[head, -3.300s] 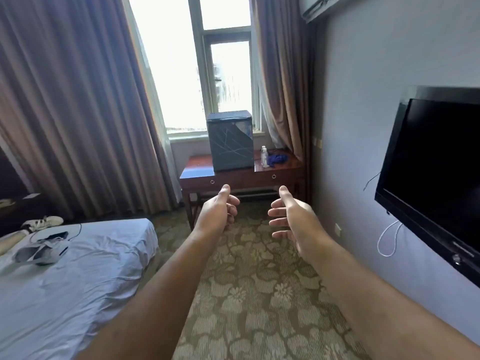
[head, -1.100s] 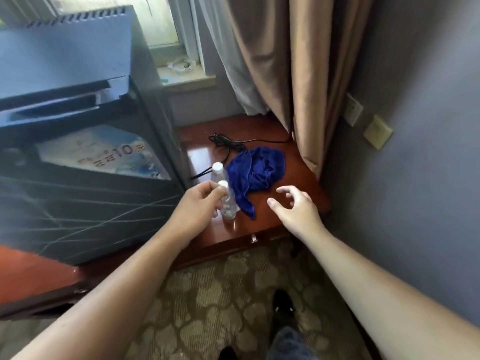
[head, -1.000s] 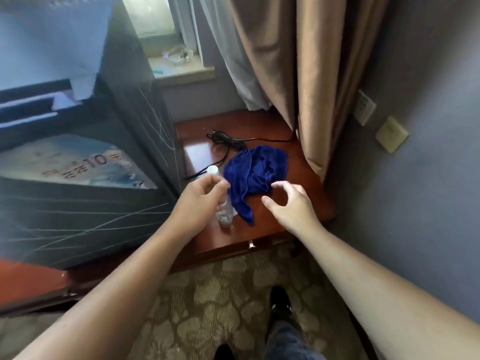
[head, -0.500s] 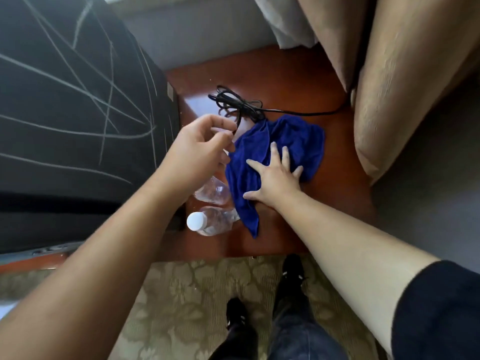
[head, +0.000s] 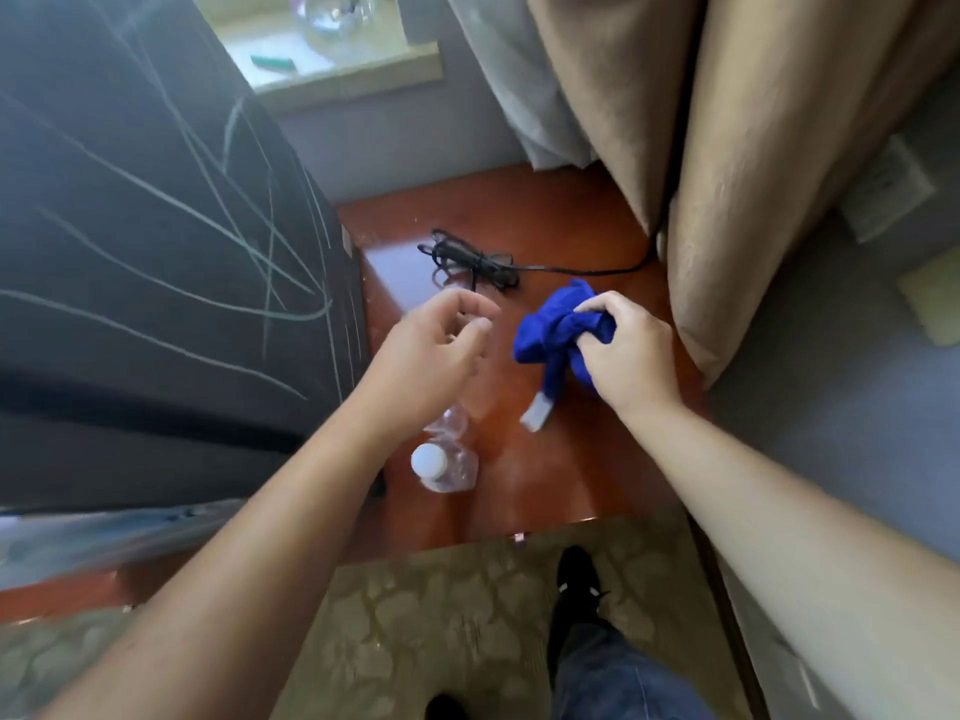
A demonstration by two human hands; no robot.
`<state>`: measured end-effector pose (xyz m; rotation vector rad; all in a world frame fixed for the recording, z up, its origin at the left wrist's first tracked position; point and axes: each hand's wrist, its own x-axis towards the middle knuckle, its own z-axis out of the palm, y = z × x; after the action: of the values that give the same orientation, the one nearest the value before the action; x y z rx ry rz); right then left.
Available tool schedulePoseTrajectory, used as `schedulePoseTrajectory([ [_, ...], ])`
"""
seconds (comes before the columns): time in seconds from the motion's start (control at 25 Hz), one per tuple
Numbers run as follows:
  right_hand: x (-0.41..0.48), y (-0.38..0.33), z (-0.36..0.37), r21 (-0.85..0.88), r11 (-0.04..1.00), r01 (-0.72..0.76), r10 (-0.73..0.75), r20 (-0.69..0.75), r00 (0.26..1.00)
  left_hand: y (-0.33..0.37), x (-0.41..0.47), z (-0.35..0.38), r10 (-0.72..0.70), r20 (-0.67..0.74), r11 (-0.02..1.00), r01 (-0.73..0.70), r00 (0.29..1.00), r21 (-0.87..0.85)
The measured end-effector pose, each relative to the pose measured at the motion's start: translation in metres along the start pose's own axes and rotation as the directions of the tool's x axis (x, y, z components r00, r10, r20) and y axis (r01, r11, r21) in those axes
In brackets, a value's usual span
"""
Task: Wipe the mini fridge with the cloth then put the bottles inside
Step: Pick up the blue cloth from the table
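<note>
Since half a second ago the right hand (head: 631,356) has gone from lying flat on the blue cloth (head: 553,332) to bunching it in a closed fist, and the cloth now sits gathered up, with one strip and its pale tag (head: 537,420) trailing toward the person.

Left of both hands, the dark mini fridge (head: 156,262) fills the frame, its side wall just beside the left wrist. The left hand (head: 431,350) hovers with loosely curled fingers and holds nothing; it is blurred. Below that hand two clear bottles stand upright on the red-brown table (head: 561,475), their long axes pointing up at the camera. The nearer bottle (head: 441,465) shows its white cap, and the second bottle (head: 454,423) is partly hidden under the left wrist. Both stand close to the fridge's side.

Beyond the fingertips of the two hands a coiled black cable (head: 475,262) lies on the table, running off behind the curtain. Between the hands and toward the table's front edge the wood is bare. Right of the right hand the beige curtain (head: 737,163) hangs just beside the knuckles, crowding that side. Beneath the forearms lie patterned carpet (head: 441,615) and the person's dark shoes.
</note>
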<state>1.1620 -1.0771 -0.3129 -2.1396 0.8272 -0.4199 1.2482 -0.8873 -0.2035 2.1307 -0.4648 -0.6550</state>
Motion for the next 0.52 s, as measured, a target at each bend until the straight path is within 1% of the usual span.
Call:
schedulePoseTrajectory([
  [0.12, -0.023, -0.076, -0.047, 0.042, 0.994, 0.098, -0.090, -0.156, 0.984, 0.027, -0.029, -0.028, 0.179, 0.012, 0.983, -0.180, 0.984, 0.022],
  [0.24, -0.060, -0.171, -0.087, 0.029, 0.962, 0.272, -0.251, -0.306, 0.919, 0.046, -0.077, -0.066, 0.378, 0.013, 0.926, -0.378, 0.926, 0.020],
  [0.32, -0.092, -0.236, -0.105, 0.050, 0.919, 0.392, -0.343, -0.392, 0.854, 0.056, -0.117, -0.101, 0.491, -0.020, 0.871, -0.491, 0.871, 0.006],
  [0.4, -0.133, -0.305, -0.112, 0.067, 0.854, 0.516, -0.427, -0.476, 0.769, 0.066, -0.169, -0.147, 0.584, -0.080, 0.807, -0.589, 0.808, -0.047],
  [0.48, -0.169, -0.369, -0.111, 0.128, 0.769, 0.627, -0.482, -0.528, 0.699, 0.078, -0.222, -0.192, 0.683, -0.163, 0.712, -0.698, 0.712, -0.070],
  [0.52, -0.185, -0.398, -0.105, 0.177, 0.719, 0.672, -0.500, -0.541, 0.677, 0.083, -0.247, -0.214, 0.713, -0.207, 0.676, -0.735, 0.670, -0.051],
])
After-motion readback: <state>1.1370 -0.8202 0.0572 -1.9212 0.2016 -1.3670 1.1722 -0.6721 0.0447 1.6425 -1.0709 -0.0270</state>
